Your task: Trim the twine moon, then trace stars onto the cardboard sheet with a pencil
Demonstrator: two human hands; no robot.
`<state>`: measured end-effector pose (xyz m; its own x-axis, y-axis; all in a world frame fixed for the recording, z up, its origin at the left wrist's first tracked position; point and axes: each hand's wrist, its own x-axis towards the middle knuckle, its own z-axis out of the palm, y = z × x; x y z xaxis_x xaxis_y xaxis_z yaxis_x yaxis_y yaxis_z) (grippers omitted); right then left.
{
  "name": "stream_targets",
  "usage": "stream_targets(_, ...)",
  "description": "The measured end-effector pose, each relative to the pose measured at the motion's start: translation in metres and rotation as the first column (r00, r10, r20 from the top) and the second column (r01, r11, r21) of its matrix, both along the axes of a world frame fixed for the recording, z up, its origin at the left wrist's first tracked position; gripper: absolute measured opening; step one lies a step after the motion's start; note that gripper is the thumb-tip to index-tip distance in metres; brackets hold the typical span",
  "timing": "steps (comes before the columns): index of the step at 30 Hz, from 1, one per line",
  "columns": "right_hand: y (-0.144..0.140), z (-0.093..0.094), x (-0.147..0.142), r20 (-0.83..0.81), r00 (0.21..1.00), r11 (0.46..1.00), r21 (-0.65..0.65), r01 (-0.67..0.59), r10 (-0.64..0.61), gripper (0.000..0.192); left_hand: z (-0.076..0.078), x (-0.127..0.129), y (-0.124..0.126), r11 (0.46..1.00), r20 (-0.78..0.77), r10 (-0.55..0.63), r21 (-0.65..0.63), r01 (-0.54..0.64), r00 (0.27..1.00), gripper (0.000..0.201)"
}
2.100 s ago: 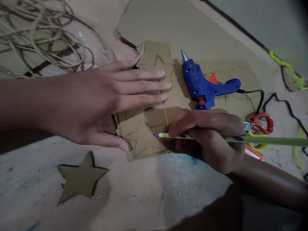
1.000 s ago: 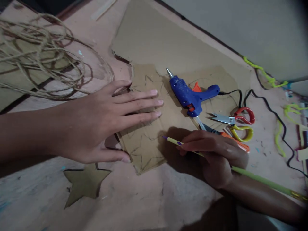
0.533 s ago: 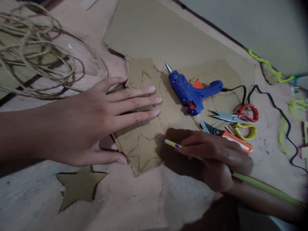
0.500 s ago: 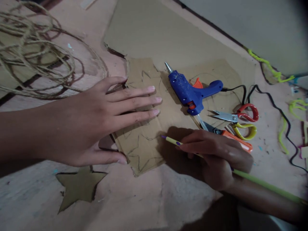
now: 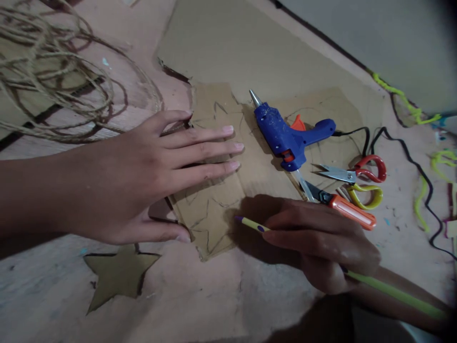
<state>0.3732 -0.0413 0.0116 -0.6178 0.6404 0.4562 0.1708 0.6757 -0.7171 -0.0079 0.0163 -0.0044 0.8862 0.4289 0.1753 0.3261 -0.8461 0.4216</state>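
My left hand lies flat with its fingers spread on a piece of brown cardboard. Dark star outlines are drawn on this cardboard, some partly covered by my fingers. In my right hand is a long yellow-green pencil with a purple tip. Its tip is over the lower part of the cardboard, beside a star outline; whether it touches is unclear. A cut-out cardboard star rests on the table below my left hand.
A blue glue gun with a black cord lies beyond my right hand. Near it are scissors and an orange-handled cutter. Coiled twine is at upper left. A large cardboard sheet lies behind; yellow pipe cleaners are at right.
My right hand and the pencil tip have shifted slightly down and left, away from the drawn line. My left hand stays flat on the cardboard. The view has shifted slightly.
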Motion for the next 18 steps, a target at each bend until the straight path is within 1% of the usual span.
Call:
stream_targets(3,0.0,0.001,0.001,0.028,0.999,0.997,-0.054,0.046,-0.045,0.029,-0.001,0.0,0.002,0.997,-0.025,-0.032,0.067,0.034,0.999,0.084)
stream_targets(5,0.0,0.001,0.001,0.037,0.999,0.999,-0.033,0.04,-0.039,0.029,-0.002,-0.001,0.004,0.995,-0.033,-0.04,0.094,0.043,0.999,0.086)
stream_targets(7,-0.001,0.001,0.002,0.025,1.0,1.0,0.02,0.005,-0.005,0.028,-0.002,-0.001,0.005,0.995,-0.032,-0.042,0.092,0.045,0.999,0.087)
stream_targets(8,0.0,0.002,0.002,0.021,1.0,1.0,0.025,0.002,-0.003,0.027,-0.002,-0.001,0.005,0.994,-0.036,-0.048,0.095,0.051,0.998,0.087)
stream_targets(10,0.001,0.004,0.003,0.06,0.998,0.999,-0.029,0.033,-0.031,0.026,-0.002,-0.002,0.005,0.992,-0.04,-0.061,0.111,0.065,0.997,0.09)
stream_targets(12,0.004,0.005,0.003,0.096,0.994,0.996,-0.072,0.057,-0.05,0.034,-0.002,-0.001,0.004,0.992,-0.041,-0.046,0.113,0.05,0.998,0.09)
stream_targets(14,0.005,0.004,0.002,0.024,0.999,1.0,-0.019,0.024,-0.023,0.034,-0.001,-0.001,0.004,0.994,-0.049,-0.032,0.1,0.037,0.998,0.088)
stream_targets(16,0.003,-0.002,0.002,-0.099,0.994,0.999,0.0,0.045,-0.045,0.035,-0.001,-0.001,0.004,0.995,-0.057,-0.033,0.087,0.037,0.998,0.089)
stream_targets(18,-0.002,-0.012,0.004,-0.141,0.979,0.986,-0.099,0.137,-0.151,0.037,0.001,-0.001,0.004,0.997,-0.062,-0.038,0.063,0.042,0.997,0.094)
